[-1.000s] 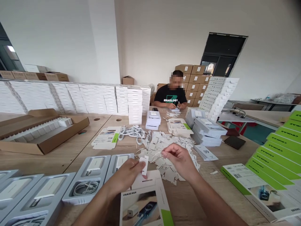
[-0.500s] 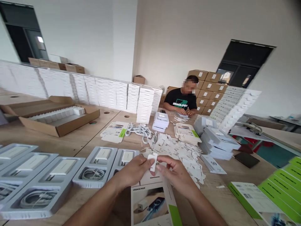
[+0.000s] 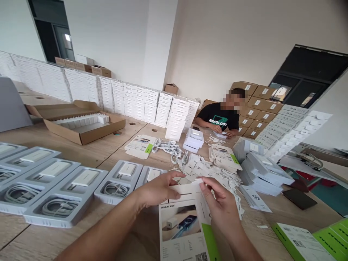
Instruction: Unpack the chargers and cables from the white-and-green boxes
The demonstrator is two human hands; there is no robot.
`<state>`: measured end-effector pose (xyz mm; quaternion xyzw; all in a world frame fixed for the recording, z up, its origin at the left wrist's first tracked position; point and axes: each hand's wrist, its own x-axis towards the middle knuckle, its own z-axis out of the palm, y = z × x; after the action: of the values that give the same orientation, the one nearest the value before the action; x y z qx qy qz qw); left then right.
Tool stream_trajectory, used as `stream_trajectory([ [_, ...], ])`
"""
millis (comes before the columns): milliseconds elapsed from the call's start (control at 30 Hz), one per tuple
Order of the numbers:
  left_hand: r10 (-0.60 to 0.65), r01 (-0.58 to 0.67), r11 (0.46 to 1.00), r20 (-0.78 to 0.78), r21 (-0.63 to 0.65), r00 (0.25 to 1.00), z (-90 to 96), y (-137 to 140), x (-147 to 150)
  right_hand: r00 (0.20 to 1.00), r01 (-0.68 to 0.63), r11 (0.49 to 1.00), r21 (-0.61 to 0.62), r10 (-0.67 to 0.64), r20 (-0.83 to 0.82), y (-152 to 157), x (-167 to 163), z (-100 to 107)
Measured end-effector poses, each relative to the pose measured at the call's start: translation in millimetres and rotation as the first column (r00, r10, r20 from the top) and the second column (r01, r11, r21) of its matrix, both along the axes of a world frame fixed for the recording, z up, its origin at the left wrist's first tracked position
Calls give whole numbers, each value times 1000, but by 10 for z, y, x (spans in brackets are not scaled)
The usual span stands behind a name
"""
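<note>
A flat white-and-green charger box [image 3: 181,228], printed with a phone and a charger, is held upright before me. My left hand [image 3: 160,190] grips its upper left edge, thumb on the front and index finger stretched above the top. At the upper right corner, my right hand [image 3: 220,199] pinches a white paper flap [image 3: 198,180] between thumb and index finger. Whether this flap is part of the box cannot be made out. Behind the hands lies a heap of white paper scraps [image 3: 201,165].
Grey trays [image 3: 114,185] holding chargers and coiled cables stand at left. Further back are an open carton [image 3: 89,136], loose white cables [image 3: 171,148] and stacked white boxes [image 3: 176,116]. Filled trays [image 3: 263,174] and green-sided boxes [image 3: 296,239] sit at right. A co-worker [image 3: 220,116] works opposite.
The small white piece, upright under my left thumb before, is lowered to the box top in my right fingers. My left thumb has moved onto the box front. The view has turned left.
</note>
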<state>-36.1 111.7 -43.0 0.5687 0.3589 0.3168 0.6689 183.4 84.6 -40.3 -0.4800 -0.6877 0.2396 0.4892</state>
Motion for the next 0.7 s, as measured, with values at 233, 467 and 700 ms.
stream_trajectory([
  [233,115,-93,977,108,-192,988,69,-23,-11,905,-271,908,321,126,407,4,-66,-23],
  [467,234,-183,946,175,-266,956,75,-42,8,832,-362,807,467,53,553,69,-20,-28],
  [700,239,-238,971,30,-28,971,154,-91,33,798,-347,771,534,-56,600,20,-49,-73],
])
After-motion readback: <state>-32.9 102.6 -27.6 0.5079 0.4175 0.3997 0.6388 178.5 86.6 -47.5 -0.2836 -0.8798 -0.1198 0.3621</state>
